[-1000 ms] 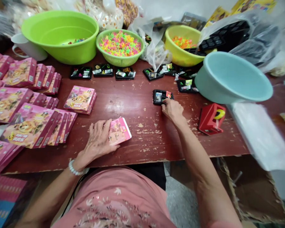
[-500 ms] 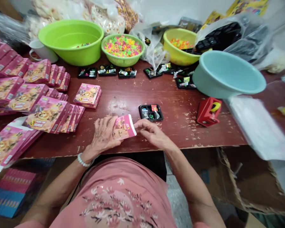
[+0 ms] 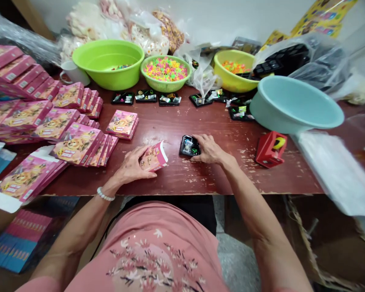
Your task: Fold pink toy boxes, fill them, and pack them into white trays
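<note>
My left hand point(image 3: 134, 165) grips a small pink printed cardboard box point(image 3: 153, 157) just above the table's front part. The box's right end stands open, with a white flap edge showing. To its right, my right hand point(image 3: 211, 149) is closed around the right side of a black plastic tray point(image 3: 187, 146) on the table. Small wrapped pieces and a green bit lie in the tray's compartments; my fingers cover its right part. A gap of bare table separates box and tray.
Stacked pink boxes point(image 3: 79, 142) crowd the left. Behind are a green basin point(image 3: 109, 77), a basket of colourful pieces point(image 3: 166, 86), a yellow basin point(image 3: 234, 83), several filled black trays point(image 3: 169, 99) and a blue basin point(image 3: 295, 107). A red tape dispenser point(image 3: 269, 152) stands at right.
My right hand has left the box's open end, moved right and taken hold of the black tray. The box's end now gapes wider in my left hand.
</note>
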A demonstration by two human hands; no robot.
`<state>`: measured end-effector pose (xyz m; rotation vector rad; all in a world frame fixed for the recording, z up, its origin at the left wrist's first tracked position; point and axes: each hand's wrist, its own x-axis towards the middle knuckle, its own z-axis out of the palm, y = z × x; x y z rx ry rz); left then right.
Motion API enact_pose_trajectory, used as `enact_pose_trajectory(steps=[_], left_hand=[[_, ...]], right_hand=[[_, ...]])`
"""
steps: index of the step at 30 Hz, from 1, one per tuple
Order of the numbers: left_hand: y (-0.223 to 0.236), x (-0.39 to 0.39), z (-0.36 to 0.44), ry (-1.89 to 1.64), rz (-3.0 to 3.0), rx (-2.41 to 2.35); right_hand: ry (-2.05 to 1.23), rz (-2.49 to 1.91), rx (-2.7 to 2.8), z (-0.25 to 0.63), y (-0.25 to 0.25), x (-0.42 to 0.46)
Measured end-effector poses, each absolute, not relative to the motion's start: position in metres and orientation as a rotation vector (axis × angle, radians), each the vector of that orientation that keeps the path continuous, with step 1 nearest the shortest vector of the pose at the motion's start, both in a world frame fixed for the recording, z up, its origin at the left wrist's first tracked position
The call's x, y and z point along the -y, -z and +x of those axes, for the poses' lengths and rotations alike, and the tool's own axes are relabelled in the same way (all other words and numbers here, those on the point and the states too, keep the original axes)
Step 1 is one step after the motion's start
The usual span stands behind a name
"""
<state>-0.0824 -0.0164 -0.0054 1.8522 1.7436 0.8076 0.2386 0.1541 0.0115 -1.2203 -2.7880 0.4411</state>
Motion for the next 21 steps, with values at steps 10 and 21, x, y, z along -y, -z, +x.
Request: enact_pose_trajectory(steps=[10,21], left_hand=[[-0.002,0.008,-0.067,-0.496,2.046,-1.949],[0.006,0.005,-0.066,-0.260,2.204,-1.789]], right_hand=[[-0.548,-1.063,2.661,0.198,-0.023,-0.090],[-0.917,-0.885,2.536,0.202,-0.002,-0.088]])
